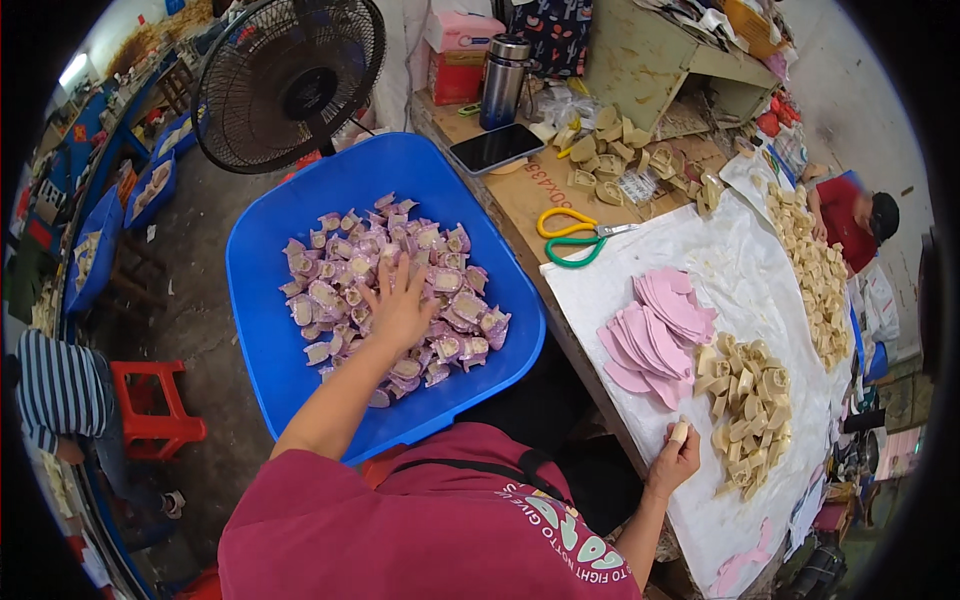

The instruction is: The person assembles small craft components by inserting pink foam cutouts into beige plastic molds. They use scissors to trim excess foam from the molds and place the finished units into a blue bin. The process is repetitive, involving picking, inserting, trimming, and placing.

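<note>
Pink-and-cream pieces (385,290), small folded items with pale centres and pinkish-purple wrapping, lie heaped loosely in the blue tub (262,260). The heap covers the middle of the tub floor; the tub's near rim and left wall are bare. The left hand (400,305) lies flat on top of the heap, fingers spread, palm down on the pieces near the middle of the tub.

The right hand (676,460) is well apart from the tub, on the white sheet (620,285) that covers the table to the tub's right. Its fingers are curled, pinching one small cream piece (680,432) between thumb and forefinger. Just beyond that hand, farther from the tub, sits a pile of cream pieces (748,410). Between that pile and the tub lies a fanned stack of pink flat cut-outs (655,330).

Scissors (575,238) with yellow and green handles rest at the sheet's far edge, near the tub's right corner. A dark phone (496,147) and a steel flask (506,80) stand beyond the tub's far right corner. A black fan (288,80) stands behind the tub's far rim.
</note>
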{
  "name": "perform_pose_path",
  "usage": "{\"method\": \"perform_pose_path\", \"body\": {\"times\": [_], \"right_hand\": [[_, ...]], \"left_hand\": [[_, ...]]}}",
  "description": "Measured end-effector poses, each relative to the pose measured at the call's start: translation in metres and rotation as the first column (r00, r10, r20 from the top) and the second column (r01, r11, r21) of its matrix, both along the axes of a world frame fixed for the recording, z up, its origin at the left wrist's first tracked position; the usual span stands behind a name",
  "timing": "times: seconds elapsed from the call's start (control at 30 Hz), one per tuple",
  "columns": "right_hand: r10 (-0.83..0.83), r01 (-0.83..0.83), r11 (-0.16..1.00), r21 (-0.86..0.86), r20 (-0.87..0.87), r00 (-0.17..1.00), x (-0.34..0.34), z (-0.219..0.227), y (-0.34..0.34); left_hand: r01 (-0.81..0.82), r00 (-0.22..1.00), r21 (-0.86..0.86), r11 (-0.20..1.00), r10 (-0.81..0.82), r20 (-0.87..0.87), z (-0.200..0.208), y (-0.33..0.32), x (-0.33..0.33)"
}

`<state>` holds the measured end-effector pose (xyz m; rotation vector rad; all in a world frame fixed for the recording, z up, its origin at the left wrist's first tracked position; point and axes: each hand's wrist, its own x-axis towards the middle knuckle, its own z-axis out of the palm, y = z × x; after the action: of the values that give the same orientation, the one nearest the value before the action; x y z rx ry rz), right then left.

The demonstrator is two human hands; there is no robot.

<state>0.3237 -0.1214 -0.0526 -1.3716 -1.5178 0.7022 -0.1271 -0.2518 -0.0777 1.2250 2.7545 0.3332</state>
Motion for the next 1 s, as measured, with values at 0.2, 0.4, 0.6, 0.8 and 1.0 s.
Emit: {"method": "perform_pose_path", "body": {"times": [0.2,0.4,0.6,0.8,1.0], "right_hand": [[-0.047,0.052,0.963,0.264,-0.024,0.999,-0.030,0.076,-0.002],[0.379,-0.582,0.592,0.557,0.445,0.811,-0.129,0.138,-0.058],[0.220,-0.188,0.973,0.133,-0.296,0.929,-0.106,0.078,-0.048],[0.278,-0.671,0.741,0.013,-0.916,0.289,-0.107,0.119,-0.070],[0.250,-0.541,0.835,0.103,-0.946,0.206,-0.050,0.178,-0.042]], "left_hand": [[-0.015,0.723,0.723,0.690,-0.492,0.485,0.059,0.033,0.071],[-0.280,-0.862,0.180,0.943,-0.330,0.386,0.118,0.078,0.213],[-0.357,0.024,0.855,0.377,-0.911,0.412,0.195,0.064,0.188],[0.333,0.156,0.844,-0.420,-0.859,-0.488,0.119,0.083,0.250],[0.134,0.112,0.974,0.185,-0.979,0.171,0.111,0.096,0.234]]}}
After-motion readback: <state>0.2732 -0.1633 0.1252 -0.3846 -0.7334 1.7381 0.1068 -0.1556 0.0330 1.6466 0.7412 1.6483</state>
